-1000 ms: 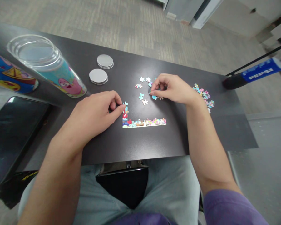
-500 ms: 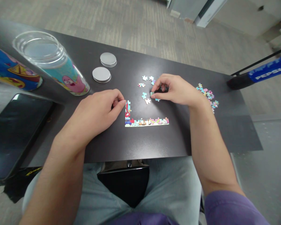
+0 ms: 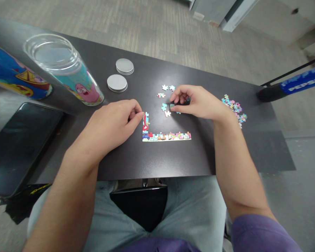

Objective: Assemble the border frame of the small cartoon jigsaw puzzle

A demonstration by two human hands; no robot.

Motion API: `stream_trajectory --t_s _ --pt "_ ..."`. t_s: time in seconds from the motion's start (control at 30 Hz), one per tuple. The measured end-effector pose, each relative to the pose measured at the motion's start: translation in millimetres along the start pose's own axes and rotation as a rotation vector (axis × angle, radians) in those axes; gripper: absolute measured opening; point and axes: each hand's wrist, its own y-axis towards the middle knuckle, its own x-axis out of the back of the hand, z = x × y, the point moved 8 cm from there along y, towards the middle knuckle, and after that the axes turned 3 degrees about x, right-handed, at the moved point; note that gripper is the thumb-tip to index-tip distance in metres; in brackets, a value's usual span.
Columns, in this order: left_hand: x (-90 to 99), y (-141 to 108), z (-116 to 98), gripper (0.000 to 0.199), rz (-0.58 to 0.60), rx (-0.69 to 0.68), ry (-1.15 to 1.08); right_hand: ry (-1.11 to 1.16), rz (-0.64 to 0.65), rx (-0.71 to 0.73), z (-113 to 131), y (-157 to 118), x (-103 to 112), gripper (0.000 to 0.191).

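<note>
1. Resting at the far end of the L-shaped puzzle strip (image 3: 170, 137), the left hand (image 3: 115, 119) has thumb and forefinger drawn together; whether they pinch it, I cannot tell.
2. The strip lies near the middle of the tabletop (image 3: 157, 161)'s near edge, its long side roughly parallel.
3. Above loose pieces (image 3: 164, 107), toward the far edge, the right hand (image 3: 199, 101) curls its fingers, thumb apart; I cannot tell whether it grips the piece (image 3: 172, 105) at its thumb tip.
4. A heap of pieces (image 3: 235, 106) lies toward the right edge, near the bottle (image 3: 291, 86) at the far right corner.
</note>
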Motion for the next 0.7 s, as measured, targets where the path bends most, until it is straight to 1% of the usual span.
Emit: stream_trajectory --t_s 0.1,0.17,0.23,0.4,0.57,0.63,0.7 --pt "-0.8 0.2 -0.3 0.028 0.007 -0.003 -0.006 -0.131 -0.019 0.056 3.5 -2.5 8.2 0.039" --pt "-0.8 0.0 0.1 0.027 0.005 0.001 -0.009 -0.173 0.021 0.062 5.9 -4.0 7.6 0.029" --pt "-0.4 -0.3 0.2 0.024 0.000 0.004 -0.013 -0.184 0.050 0.056 8.7 -4.7 4.9 0.024" --pt "1.8 -0.9 -2.5 0.020 -0.002 0.018 -0.027 -0.142 0.041 0.035 16.5 -3.5 -1.9 0.026" --pt "2.5 -0.2 -3.7 0.019 0.009 0.020 -0.039 -0.044 0.070 -0.026 19.4 -4.8 -6.7 0.028" --pt "2.2 -0.1 -3.3 0.017 0.003 0.008 -0.041 -0.002 0.048 -0.034 22.4 -4.6 -7.1 0.029" --pt "1.5 -0.3 -2.8 0.016 -0.005 -0.005 -0.038 0.040 -0.012 -0.035 26.0 -2.7 -8.3 0.031"
